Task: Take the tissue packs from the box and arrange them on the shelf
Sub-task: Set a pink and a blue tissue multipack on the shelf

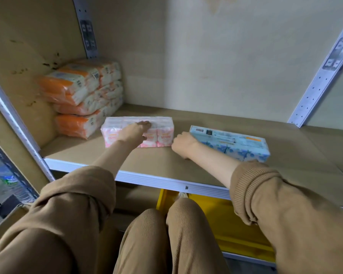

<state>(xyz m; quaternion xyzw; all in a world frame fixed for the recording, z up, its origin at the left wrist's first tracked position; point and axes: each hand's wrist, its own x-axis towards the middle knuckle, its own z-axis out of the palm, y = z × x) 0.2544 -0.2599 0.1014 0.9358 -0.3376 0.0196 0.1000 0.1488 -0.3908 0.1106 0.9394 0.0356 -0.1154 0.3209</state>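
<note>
Left hand [134, 131]: fingers flat on pink pack [162, 133]
Right hand [183, 144]: fingers curled against blue pack [238, 142]
Shelf [151, 161]: orange packs [81, 97] stacked left

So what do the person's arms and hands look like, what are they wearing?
Both arms wear tan-brown sleeves with ribbed cuffs, pushed up so the forearms are bare. The left hand and right hand are bare too: no gloves, rings, watch or bracelets visible. Matching ribbed brown trousers show below.
</note>
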